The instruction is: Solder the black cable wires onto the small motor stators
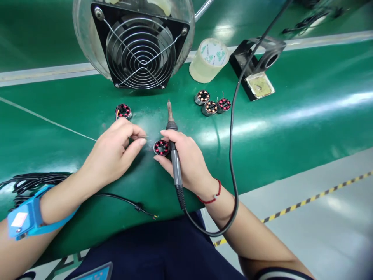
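Left hand (118,146) pinches a thin wire (143,136). Right hand (189,157) clasps both soldering iron (175,161) and coil (161,153), the latter between the hands, over the table (279,132). This shared grip could let the iron roll, scorching skin.

No text is legible; the print (215,53) on the tape roll (201,67) is too small.

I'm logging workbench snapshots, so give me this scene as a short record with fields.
Left hand: pinches a thin strand
Right hand: holds a soldering iron, tip away from the person, and a red-wound coil
Just beyond left hand: second coil
Right of centre: three clustered coils
Farther back: fan, tape roll, iron stand
Surface: green bench
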`<state>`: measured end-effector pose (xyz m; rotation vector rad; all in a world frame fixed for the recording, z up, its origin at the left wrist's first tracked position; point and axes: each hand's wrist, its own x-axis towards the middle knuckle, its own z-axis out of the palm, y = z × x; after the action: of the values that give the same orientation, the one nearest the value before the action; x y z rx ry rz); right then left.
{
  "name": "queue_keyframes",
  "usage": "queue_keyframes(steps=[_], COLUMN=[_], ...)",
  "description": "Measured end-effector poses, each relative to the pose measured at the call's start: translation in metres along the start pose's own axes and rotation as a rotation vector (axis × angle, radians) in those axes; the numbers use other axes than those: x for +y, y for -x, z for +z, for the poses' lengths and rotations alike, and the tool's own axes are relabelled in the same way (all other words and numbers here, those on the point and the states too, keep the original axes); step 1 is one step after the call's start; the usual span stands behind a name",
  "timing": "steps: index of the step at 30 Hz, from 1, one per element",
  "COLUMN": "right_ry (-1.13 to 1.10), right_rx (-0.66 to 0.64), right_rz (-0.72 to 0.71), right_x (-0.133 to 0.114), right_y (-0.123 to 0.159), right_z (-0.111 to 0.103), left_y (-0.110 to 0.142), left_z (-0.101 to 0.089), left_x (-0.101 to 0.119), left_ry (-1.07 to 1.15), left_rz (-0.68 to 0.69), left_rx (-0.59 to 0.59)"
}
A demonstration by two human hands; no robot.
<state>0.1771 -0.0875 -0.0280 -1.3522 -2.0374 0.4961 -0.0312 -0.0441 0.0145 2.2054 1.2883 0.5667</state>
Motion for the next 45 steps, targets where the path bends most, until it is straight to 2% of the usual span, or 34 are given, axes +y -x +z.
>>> queue_keyframes(steps=[4, 9, 11, 13, 15, 19, 21, 22, 25, 27, 30, 33, 37, 45], right_ry=[-0.012, -0.043, -0.065, -0.097, -0.127, -0.177, -0.182, -0.18, -0.204, -0.26, -0.377, -0.493, -0.631, -0.827], right_rx=[-0.071, -0.123, -0.121, -0.122, -0.118, -0.102, -0.094, -0.081, -0.004, 0.047, 0.074, 0.079, 0.131, 0.203], right_rz=[-0.021, 0.006, 0.003, -0.003, -0.005, -0.048, -0.047, -0.038, -0.019, -0.005, 0.061, 0.126, 0.176, 0.26], right_x=[0.001, 0.007, 0.009, 0.011, 0.011, 0.012, 0.012, 0.012, 0.008, 0.0, -0.015, -0.03, -0.041, -0.043], right_y=[0.0, -0.002, -0.003, -0.003, -0.004, -0.002, -0.002, -0.002, -0.001, -0.001, 0.0, 0.002, 0.006, 0.007], right_z=[0.001, -0.005, -0.009, -0.012, -0.014, -0.014, -0.012, -0.012, -0.013, -0.015, -0.018, -0.018, -0.011, 0.0], left_y=[-0.004, -0.001, 0.01, 0.026, 0.041, 0.049, 0.042, 0.037, 0.019, 0.01, 0.003, 0.002, 0.003, 0.004], left_z=[0.003, -0.004, -0.007, -0.007, -0.002, 0.009, 0.01, 0.008, -0.001, -0.007, -0.013, -0.013, -0.012, -0.01], left_x=[-0.003, -0.001, 0.004, 0.012, 0.021, 0.034, 0.032, 0.029, 0.016, 0.009, 0.006, 0.009, 0.012, 0.014], left_ry=[0.083, 0.07, 0.042, -0.005, -0.077, -0.209, -0.193, -0.154, 0.05, 0.222, 0.42, 0.513, 0.52, 0.571], left_rz=[-0.01, -0.087, -0.016, 0.12, 0.242, 0.313, 0.272, 0.226, -0.009, -0.195, -0.384, -0.427, -0.436, -0.453], left_rx=[-0.144, -0.193, -0.347, -0.565, -0.735, -0.901, -0.873, -0.812, -0.57, -0.463, -0.43, -0.467, -0.471, -0.43])
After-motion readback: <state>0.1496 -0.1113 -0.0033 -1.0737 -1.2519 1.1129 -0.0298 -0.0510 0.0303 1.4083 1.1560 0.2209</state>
